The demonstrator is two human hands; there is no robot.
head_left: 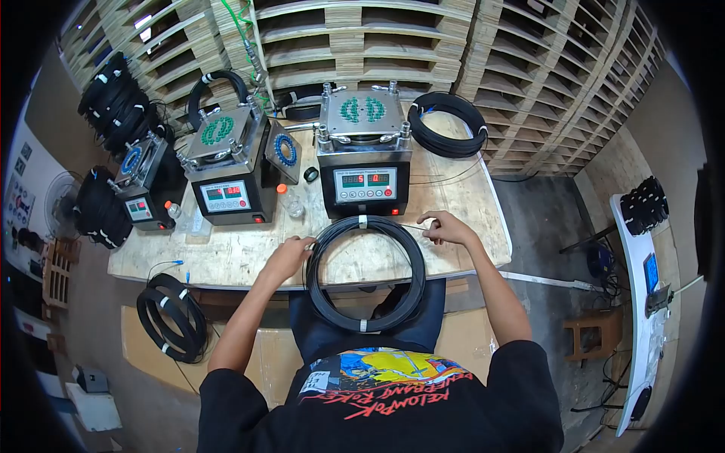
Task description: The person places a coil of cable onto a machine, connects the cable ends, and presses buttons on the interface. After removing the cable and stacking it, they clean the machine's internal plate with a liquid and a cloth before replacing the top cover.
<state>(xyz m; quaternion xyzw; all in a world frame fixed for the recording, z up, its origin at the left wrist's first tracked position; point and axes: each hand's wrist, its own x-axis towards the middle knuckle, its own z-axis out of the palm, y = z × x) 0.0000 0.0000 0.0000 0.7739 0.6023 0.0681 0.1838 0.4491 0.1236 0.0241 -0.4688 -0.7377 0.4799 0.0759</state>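
A large black coil of cable (365, 273), bound with white ties, lies half on the wooden table (234, 257) and half over my lap. My left hand (288, 254) rests against the coil's left side, fingers closed around it at a white tie. My right hand (444, 226) is just past the coil's upper right and pinches a thin cable end. Directly behind the coil stands a grey machine with red digital readouts (365, 149).
Two more machines (225, 162) (143, 181) stand to the left on the table. Another black coil (447, 124) lies at the back right, more coils (172, 317) on the floor at left. Wooden pallets (468, 45) are stacked behind. A white bench (642, 302) is at right.
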